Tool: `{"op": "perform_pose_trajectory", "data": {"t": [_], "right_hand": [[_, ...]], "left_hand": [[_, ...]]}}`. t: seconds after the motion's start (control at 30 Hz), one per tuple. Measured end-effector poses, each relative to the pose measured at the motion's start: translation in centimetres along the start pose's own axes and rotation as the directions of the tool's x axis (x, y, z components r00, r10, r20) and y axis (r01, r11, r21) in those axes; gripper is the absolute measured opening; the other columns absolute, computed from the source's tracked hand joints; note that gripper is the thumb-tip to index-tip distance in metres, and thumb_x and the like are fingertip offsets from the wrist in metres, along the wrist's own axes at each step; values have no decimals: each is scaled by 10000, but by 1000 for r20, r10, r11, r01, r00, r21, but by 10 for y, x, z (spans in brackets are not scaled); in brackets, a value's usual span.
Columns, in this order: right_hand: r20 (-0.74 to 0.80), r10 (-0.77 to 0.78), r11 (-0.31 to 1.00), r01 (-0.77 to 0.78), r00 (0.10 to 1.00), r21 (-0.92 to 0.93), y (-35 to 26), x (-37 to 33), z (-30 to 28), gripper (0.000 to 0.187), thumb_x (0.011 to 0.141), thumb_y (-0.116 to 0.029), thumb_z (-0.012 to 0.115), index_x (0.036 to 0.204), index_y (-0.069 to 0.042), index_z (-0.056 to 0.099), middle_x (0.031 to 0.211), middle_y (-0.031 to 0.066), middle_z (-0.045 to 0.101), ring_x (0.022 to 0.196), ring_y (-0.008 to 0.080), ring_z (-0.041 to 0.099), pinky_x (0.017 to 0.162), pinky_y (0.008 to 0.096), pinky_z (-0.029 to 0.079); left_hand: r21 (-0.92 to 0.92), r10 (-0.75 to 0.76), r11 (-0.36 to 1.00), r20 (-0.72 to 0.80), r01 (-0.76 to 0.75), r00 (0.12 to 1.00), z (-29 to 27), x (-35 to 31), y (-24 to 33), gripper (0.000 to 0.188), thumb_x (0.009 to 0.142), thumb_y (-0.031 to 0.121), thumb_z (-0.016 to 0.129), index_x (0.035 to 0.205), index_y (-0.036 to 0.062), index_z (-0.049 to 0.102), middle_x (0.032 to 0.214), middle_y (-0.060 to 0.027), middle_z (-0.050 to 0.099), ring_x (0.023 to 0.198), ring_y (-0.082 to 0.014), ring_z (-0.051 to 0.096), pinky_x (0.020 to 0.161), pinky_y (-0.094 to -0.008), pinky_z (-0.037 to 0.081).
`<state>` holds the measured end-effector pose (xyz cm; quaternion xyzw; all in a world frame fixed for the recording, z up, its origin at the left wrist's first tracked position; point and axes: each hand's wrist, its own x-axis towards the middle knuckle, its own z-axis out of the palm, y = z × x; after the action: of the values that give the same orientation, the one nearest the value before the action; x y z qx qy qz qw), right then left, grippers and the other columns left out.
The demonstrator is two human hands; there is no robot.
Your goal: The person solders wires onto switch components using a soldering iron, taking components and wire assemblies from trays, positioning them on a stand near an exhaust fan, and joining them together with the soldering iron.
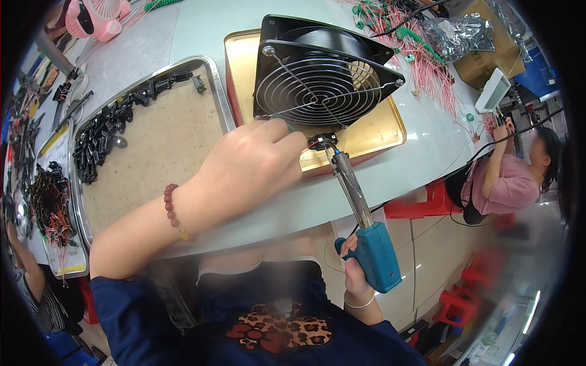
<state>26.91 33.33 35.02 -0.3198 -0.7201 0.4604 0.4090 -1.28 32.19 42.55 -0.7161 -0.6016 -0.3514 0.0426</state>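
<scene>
My right hand (pixel 357 276) is wrapped round the handle of a blue soldering gun (pixel 377 259). Its metal tip reaches a small black component (pixel 323 141) lying at the front of a gold-coloured tray (pixel 390 135). My left hand (pixel 247 155), fingers pinched together, is just left of that component. A thin red wire (pixel 312 145) runs from its fingertips to the black part. Something green shows behind the knuckles, mostly hidden. Right behind both hands, a black fan (pixel 320 73) with a round wire guard leans in the gold tray.
A metal-rimmed tray (pixel 177 152) at left holds many black parts (pixel 104 134) along its far and left sides. Bundled wires (pixel 52 198) lie beyond it. Red-white wires (pixel 430 85) and a pink fan (pixel 97 18) are farther back. A person (pixel 510 174) sits at right.
</scene>
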Motion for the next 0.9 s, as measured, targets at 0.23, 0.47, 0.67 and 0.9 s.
{"op": "perform_pose_trajectory", "data": {"t": [0.23,0.47,0.67,0.9], "right_hand": [[-18,10,1000,-10,1000,-23,1,1,1,187,647,-78,618,829,-37,602,787,75,581,694,248,541,614,335,422],[-11,5,1000,-5,1000,-11,6,0,0,161,665,-87,618,811,-23,594,780,95,580,682,263,541,604,337,422],[-14,25,1000,-25,1000,9,0,2,1,152,714,-113,633,828,-17,602,782,100,581,692,277,547,623,354,430],[-30,40,999,-39,999,14,3,-2,1,180,751,-153,642,859,-11,616,810,101,592,712,273,546,644,353,433]], "left_hand": [[2,-6,1000,5,6,1000,-1,-1,0,96,752,45,668,774,23,577,694,-96,527,603,-266,561,547,-369,476],[-5,-6,1000,-9,6,1000,0,-1,0,92,752,45,667,781,22,582,695,-99,525,610,-270,561,551,-375,475],[-6,-11,1000,-12,11,1000,1,0,0,90,755,46,664,782,20,582,692,-102,526,610,-275,562,551,-380,476],[-5,-14,1000,-8,14,1000,1,0,1,94,761,45,661,777,17,573,687,-104,523,613,-276,565,554,-381,482]]}}
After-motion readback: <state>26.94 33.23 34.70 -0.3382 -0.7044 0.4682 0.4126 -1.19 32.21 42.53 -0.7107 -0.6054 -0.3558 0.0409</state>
